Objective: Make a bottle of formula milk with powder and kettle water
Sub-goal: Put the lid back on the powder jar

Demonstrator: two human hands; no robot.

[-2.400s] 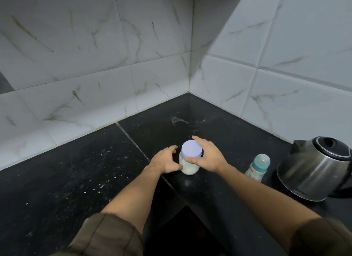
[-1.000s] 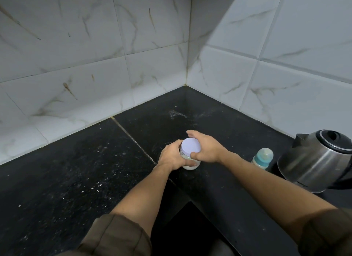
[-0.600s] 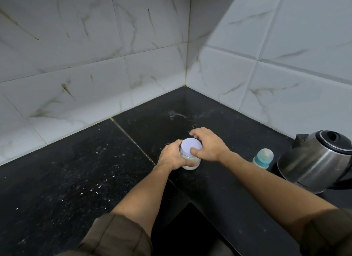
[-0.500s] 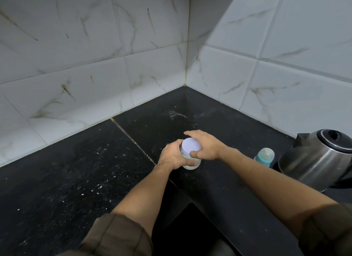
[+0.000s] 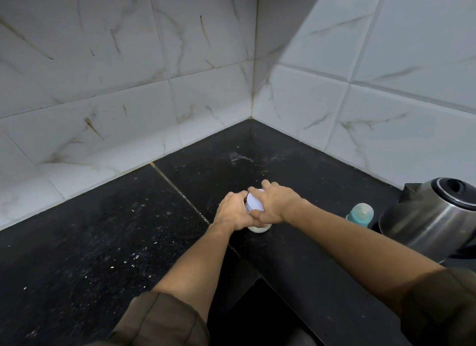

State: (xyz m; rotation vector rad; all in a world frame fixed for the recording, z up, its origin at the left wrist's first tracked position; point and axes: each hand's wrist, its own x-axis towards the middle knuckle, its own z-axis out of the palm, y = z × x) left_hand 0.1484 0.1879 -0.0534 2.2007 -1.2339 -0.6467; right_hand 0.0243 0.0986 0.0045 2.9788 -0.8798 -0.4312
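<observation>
Jar (image 5: pixel 258 228) upright on counter (image 5: pixel 103 229), near wall corner, long axis vertical. Left hand (image 5: pixel 231 211) wraps jar body from left, fingers curled round it, steadying. Right hand (image 5: pixel 275 204) sits over top from right, thumb and fingers curled round rim of lid (image 5: pixel 253 204). Lid lies straight above left grip, so twist runs about upright axis. Lid flat, pale lilac, looks seated. Jar clear, white powder showing at base. Bottle (image 5: pixel 360 214) well right, teal cap, just beside kettle (image 5: pixel 432 217). Likely step: unscrewing.
</observation>
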